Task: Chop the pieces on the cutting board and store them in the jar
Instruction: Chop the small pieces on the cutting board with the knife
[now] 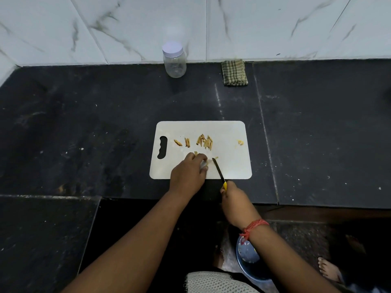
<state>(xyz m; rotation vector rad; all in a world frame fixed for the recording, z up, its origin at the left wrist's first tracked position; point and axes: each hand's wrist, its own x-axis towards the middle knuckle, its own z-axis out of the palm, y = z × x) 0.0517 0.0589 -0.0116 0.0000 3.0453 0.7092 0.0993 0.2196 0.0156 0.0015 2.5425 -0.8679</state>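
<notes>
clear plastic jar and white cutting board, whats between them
Head view: only bare black counter between the lidded clear plastic jar and the white cutting board.

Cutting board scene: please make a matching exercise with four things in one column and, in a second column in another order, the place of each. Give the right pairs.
Things:
1. jar
2. folded cloth
3. knife
4. left hand

Places:
A. held in the right hand, its tip over the cutting board
B. by the wall, right of the jar
C. on the board, fingers on pieces being cut
D. by the wall, lid on, behind the board

Pairs: 1-D, 2-B, 3-A, 4-C
</notes>
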